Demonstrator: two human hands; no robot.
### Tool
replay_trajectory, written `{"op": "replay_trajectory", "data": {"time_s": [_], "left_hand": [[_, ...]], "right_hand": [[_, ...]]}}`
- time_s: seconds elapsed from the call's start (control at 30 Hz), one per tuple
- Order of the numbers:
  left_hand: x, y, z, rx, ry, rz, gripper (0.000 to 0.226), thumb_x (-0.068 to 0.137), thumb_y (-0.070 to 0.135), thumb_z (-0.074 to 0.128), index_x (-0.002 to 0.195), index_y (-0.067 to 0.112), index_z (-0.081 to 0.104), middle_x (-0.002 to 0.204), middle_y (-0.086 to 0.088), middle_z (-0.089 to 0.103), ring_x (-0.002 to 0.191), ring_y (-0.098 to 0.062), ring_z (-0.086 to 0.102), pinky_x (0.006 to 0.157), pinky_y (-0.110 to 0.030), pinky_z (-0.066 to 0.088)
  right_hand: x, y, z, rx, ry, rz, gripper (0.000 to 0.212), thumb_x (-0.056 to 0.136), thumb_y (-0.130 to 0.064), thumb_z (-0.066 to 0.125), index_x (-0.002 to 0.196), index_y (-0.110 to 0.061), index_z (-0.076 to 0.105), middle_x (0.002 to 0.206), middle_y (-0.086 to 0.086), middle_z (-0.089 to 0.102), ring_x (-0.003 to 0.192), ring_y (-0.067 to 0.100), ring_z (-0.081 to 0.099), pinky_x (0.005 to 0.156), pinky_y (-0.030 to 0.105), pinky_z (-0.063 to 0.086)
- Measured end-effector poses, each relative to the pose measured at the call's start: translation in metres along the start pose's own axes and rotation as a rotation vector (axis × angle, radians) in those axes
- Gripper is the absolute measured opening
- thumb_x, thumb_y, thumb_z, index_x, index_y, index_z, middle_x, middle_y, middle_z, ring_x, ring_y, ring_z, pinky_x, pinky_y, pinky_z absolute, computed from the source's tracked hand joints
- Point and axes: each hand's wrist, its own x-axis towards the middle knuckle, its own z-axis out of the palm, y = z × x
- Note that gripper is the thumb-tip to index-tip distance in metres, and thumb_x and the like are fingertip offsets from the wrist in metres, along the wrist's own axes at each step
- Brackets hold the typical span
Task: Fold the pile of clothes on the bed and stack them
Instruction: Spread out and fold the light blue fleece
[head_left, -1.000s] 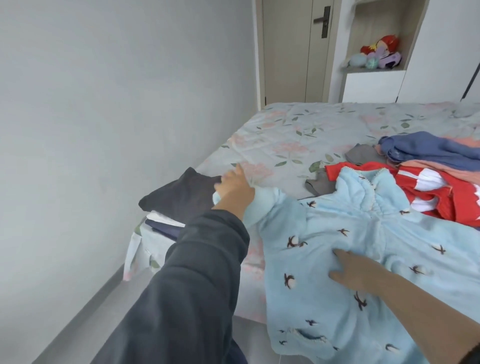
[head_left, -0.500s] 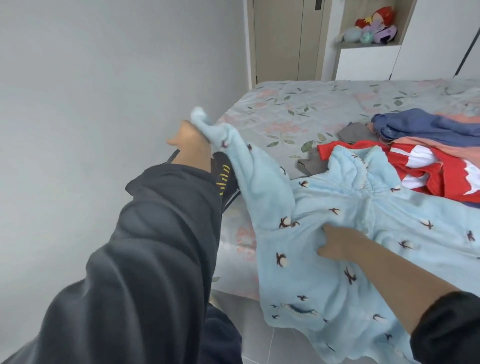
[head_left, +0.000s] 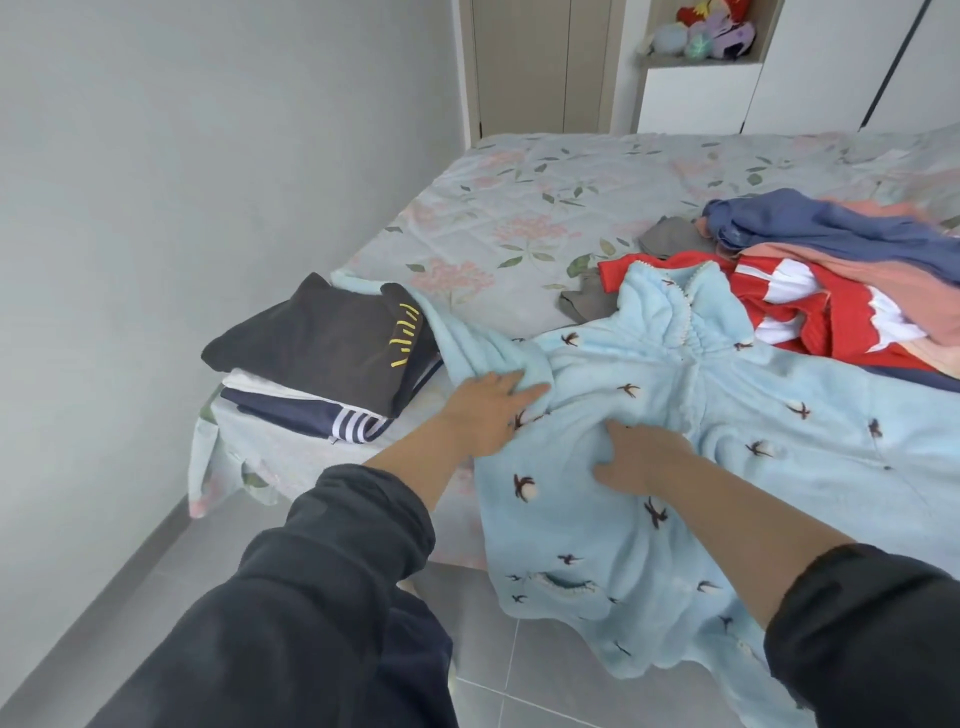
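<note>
A pale-blue fleece garment (head_left: 675, 519), plush and printed with small dark swallow-like shapes, lies spread across the near edge of the bed (head_left: 545, 208), its lower part hanging over the side toward the floor. It has a gathered neck trimmed with tiny white bobbles. Its sleeve (head_left: 467, 338) trails left and up, the cuff end resting against the stack of folded clothes (head_left: 322, 343).

The left hand (head_left: 491, 410) lies flat where the sleeve meets the body, fingers stretched out and pressing the fleece. The right hand (head_left: 644, 457) rests just beside it on the chest; the fabric puckers round its bent fingers, and I cannot tell whether they pinch it or only press.

The stack sits at the bed's near-left corner: a dark top with yellow stitched marks over a white layer and a navy piece with white stripes (head_left: 343, 423). Unfolded clothes lie to the right: a red-and-white garment (head_left: 810, 312), a blue one (head_left: 831, 228), a salmon-pink one (head_left: 909, 296) and a grey piece (head_left: 670, 236).

The quilted bedcover is floral, with pink blooms and green leaves. Grey floor tiles (head_left: 519, 675), a plain pale wall (head_left: 182, 156), a beige door (head_left: 524, 67) and a niche with plush toys (head_left: 706, 31) surround it.
</note>
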Motion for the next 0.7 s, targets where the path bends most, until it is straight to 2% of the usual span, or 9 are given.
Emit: {"op": "replay_trajectory", "data": {"time_s": [0.07, 0.13, 0.2, 0.27, 0.37, 0.43, 0.5, 0.6, 0.7], "left_hand": [[-0.008, -0.001, 0.008, -0.027, -0.059, -0.053, 0.062, 0.099, 0.023, 0.037, 0.151, 0.04, 0.007, 0.154, -0.009, 0.021, 0.128, -0.031, 0.039, 0.091, -0.036, 0.04], [-0.012, -0.002, 0.008, -0.007, -0.145, -0.233, 0.063, 0.098, 0.019, 0.035, 0.152, 0.037, 0.007, 0.148, -0.009, 0.029, 0.117, -0.032, 0.05, 0.077, -0.034, 0.04], [-0.012, 0.001, 0.0, 0.101, -0.25, -0.358, 0.052, 0.099, 0.018, 0.034, 0.15, 0.025, 0.024, 0.138, -0.006, 0.044, 0.114, -0.028, 0.053, 0.08, -0.033, 0.043], [-0.003, 0.008, -0.016, 0.212, -0.326, -0.375, 0.034, 0.098, 0.018, 0.04, 0.129, 0.018, 0.052, 0.123, 0.0, 0.058, 0.11, -0.023, 0.057, 0.082, -0.031, 0.047], [0.018, 0.027, -0.036, 0.23, -0.265, -0.361, 0.025, 0.094, 0.017, 0.049, 0.117, 0.015, 0.06, 0.119, 0.0, 0.06, 0.111, -0.022, 0.058, 0.076, -0.03, 0.046], [0.035, 0.042, -0.042, 0.162, -0.05, -0.304, 0.03, 0.093, 0.017, 0.049, 0.123, 0.013, 0.054, 0.123, -0.005, 0.056, 0.113, -0.024, 0.055, 0.076, -0.032, 0.044], [0.049, 0.058, -0.03, 0.004, 0.158, -0.178, 0.043, 0.097, 0.025, 0.041, 0.138, 0.014, 0.04, 0.134, -0.009, 0.047, 0.122, -0.027, 0.044, 0.086, -0.037, 0.041], [0.063, 0.09, 0.003, -0.205, 0.082, -0.05, 0.055, 0.102, 0.04, 0.025, 0.153, 0.024, 0.013, 0.159, -0.005, 0.015, 0.145, -0.027, 0.012, 0.115, -0.045, 0.014], [0.069, 0.111, 0.036, -0.256, 0.02, -0.118, 0.057, 0.1, 0.048, 0.016, 0.153, 0.031, 0.001, 0.161, 0.004, -0.003, 0.148, -0.02, -0.006, 0.118, -0.046, -0.004]], "right_hand": [[0.0, 0.003, 0.002, 0.0, 0.006, -0.002, 0.08, 0.088, -0.056, 0.042, 0.152, -0.02, 0.009, 0.148, 0.001, 0.038, 0.129, 0.023, 0.044, 0.096, 0.036, 0.042], [-0.003, 0.007, 0.005, 0.005, 0.021, -0.014, 0.077, 0.089, -0.057, 0.04, 0.15, -0.019, 0.012, 0.147, 0.003, 0.039, 0.128, 0.024, 0.045, 0.093, 0.036, 0.045], [-0.009, 0.012, 0.012, 0.039, 0.073, -0.014, 0.072, 0.091, -0.057, 0.036, 0.149, -0.021, 0.014, 0.15, 0.004, 0.034, 0.13, 0.024, 0.042, 0.093, 0.038, 0.045], [-0.017, 0.014, 0.019, 0.066, 0.135, 0.0, 0.069, 0.093, -0.057, 0.033, 0.15, -0.023, 0.013, 0.156, 0.003, 0.023, 0.138, 0.022, 0.031, 0.097, 0.038, 0.042], [-0.024, 0.019, 0.024, 0.102, 0.142, -0.045, 0.066, 0.096, -0.055, 0.03, 0.151, -0.022, 0.013, 0.158, -0.001, 0.016, 0.144, 0.017, 0.02, 0.103, 0.037, 0.037], [-0.025, 0.028, 0.022, 0.2, 0.173, -0.097, 0.059, 0.098, -0.048, 0.032, 0.149, -0.019, 0.023, 0.155, 0.001, 0.025, 0.142, 0.02, 0.025, 0.105, 0.036, 0.035], [-0.025, 0.044, 0.023, 0.244, 0.341, -0.104, 0.048, 0.099, -0.036, 0.036, 0.142, -0.014, 0.038, 0.149, 0.007, 0.037, 0.135, 0.028, 0.036, 0.104, 0.035, 0.033], [-0.021, 0.087, 0.033, 0.072, 0.362, 0.128, 0.053, 0.1, -0.039, 0.027, 0.149, -0.021, 0.024, 0.159, 0.004, 0.013, 0.145, 0.025, 0.015, 0.115, 0.045, 0.012], [-0.011, 0.138, 0.034, 0.077, 0.221, 0.378, 0.058, 0.098, -0.049, 0.014, 0.151, -0.028, 0.01, 0.161, -0.002, 0.0, 0.147, 0.021, 0.0, 0.114, 0.054, 0.005]]}}
